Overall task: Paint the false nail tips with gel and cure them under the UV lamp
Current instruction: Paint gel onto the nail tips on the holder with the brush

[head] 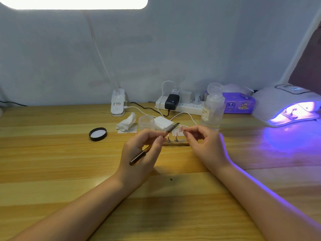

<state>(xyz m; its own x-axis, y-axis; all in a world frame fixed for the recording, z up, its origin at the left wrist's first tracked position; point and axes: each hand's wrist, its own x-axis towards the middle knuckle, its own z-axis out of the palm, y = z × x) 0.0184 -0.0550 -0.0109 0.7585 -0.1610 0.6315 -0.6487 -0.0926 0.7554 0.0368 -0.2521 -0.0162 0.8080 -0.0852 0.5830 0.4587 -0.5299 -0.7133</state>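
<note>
At mid-frame the nail tip [181, 128] sits pinched in the right hand [199, 141], just beside the brush [154, 143] gripped by the left hand [142, 150], above the wooden stand [176, 144]. Far right, the UV lamp [284, 105] glows. A shaky stroke could smear gel onto fingertips.

Worktop [52, 153]: wood, pale grain, smooth
UV lamp [278, 101]: glossy white plastic
Bottle [212, 108]: clear plastic
Cap [98, 134]: black plastic

clear bottle [212, 108] label reads "nail"; other print illegible.
</note>
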